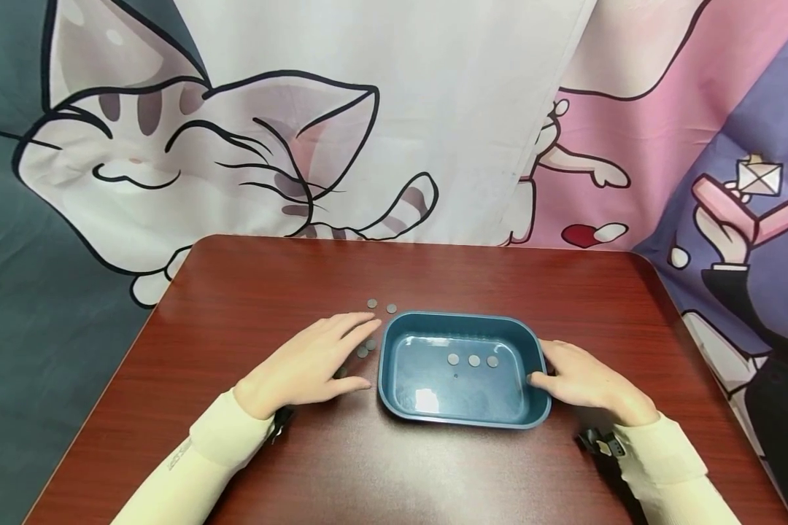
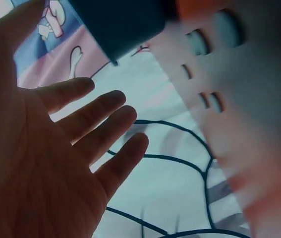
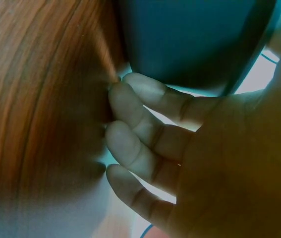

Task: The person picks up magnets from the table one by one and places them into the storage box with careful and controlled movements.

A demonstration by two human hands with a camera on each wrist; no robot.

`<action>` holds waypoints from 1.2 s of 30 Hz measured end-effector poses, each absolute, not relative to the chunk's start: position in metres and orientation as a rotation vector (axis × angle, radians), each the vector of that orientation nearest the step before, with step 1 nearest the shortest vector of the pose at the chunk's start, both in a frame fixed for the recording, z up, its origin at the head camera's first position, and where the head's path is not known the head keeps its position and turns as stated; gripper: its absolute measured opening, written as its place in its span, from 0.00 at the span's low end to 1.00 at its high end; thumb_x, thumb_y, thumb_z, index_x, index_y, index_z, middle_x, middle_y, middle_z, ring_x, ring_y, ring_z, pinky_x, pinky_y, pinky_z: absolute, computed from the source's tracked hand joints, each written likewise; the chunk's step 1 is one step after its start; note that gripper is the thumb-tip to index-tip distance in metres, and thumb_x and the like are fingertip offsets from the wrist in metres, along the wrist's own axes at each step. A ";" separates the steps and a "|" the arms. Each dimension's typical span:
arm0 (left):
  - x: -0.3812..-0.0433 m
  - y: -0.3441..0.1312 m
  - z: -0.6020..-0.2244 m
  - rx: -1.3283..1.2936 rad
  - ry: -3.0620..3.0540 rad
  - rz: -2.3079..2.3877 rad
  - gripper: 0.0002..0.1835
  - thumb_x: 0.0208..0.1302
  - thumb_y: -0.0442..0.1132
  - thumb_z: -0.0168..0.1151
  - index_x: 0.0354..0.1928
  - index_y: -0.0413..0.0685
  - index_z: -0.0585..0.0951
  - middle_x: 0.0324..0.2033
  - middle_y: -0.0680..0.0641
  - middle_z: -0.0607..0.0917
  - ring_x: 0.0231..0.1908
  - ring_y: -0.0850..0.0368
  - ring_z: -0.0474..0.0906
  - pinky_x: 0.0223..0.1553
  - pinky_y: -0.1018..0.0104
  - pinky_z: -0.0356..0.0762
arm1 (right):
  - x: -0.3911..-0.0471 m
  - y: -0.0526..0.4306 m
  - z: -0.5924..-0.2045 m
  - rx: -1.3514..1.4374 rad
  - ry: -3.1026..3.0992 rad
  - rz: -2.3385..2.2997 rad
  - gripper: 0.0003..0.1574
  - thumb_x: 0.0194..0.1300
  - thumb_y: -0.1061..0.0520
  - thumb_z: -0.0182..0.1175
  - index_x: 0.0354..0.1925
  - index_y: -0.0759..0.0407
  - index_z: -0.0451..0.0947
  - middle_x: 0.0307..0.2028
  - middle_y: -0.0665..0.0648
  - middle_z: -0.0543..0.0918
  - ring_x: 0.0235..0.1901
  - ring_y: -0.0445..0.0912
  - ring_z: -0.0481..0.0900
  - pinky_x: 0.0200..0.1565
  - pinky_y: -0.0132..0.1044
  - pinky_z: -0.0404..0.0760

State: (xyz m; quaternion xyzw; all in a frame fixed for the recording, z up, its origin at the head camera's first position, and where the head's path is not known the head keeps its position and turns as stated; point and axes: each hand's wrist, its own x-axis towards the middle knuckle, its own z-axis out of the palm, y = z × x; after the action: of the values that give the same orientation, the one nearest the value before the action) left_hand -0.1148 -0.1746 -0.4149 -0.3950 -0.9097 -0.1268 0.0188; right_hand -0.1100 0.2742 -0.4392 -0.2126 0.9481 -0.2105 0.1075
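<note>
Grey round discs (image 1: 371, 345) lie beside the bare left hand (image 1: 305, 362), one partly obscured; fingers spread. Right hand (image 1: 583, 375) pinches one end of the blue rectangular plastic tray (image 1: 462, 405), three discs inside.

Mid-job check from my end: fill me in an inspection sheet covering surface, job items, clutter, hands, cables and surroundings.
Surface: reddish-brown wood-grain table, glossy, with glare near the front.
Job items: blue tray upright, three discs inside in a row; five loose discs on the table, left of the tray.
Clutter: nothing seen.
Left hand: fingers extended beside the loose discs, holding nothing.
Right hand: holds the tray's right end, thumb inside the wall.
Cables: nothing seen; black device on right wrist.
Surroundings: cartoon-printed cloth behind the table.
</note>
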 end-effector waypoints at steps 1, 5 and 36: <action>-0.113 -0.177 -0.418 -1.222 -2.826 -0.383 0.46 0.63 0.62 0.69 0.77 0.49 0.67 0.72 0.48 0.72 0.70 0.52 0.71 0.70 0.51 0.72 | -0.110 0.274 -0.439 -0.625 2.791 -0.620 0.17 0.63 0.52 0.68 0.51 0.51 0.81 0.40 0.44 0.84 0.43 0.42 0.80 0.51 0.50 0.81; -0.107 -0.186 -0.430 -1.228 -2.813 -0.380 0.40 0.63 0.56 0.72 0.73 0.48 0.72 0.65 0.50 0.76 0.63 0.54 0.76 0.66 0.55 0.75 | -0.110 0.274 -0.439 -0.626 2.786 -0.625 0.18 0.63 0.51 0.67 0.51 0.51 0.81 0.40 0.44 0.84 0.43 0.42 0.80 0.51 0.50 0.81; -0.102 -0.190 -0.463 -1.289 -2.677 -0.188 0.05 0.68 0.34 0.65 0.38 0.48 0.77 0.33 0.53 0.68 0.32 0.57 0.65 0.40 0.66 0.75 | -0.110 0.277 -0.442 -0.611 2.778 -0.625 0.23 0.64 0.50 0.67 0.56 0.53 0.79 0.43 0.45 0.85 0.46 0.45 0.80 0.54 0.54 0.81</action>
State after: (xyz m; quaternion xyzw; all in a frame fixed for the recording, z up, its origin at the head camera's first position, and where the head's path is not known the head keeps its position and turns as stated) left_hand -0.1023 -0.1896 -0.4629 -0.4314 -0.8962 -0.0629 0.0821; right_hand -0.1103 0.2770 -0.4421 -0.2085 0.9476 -0.2131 0.1143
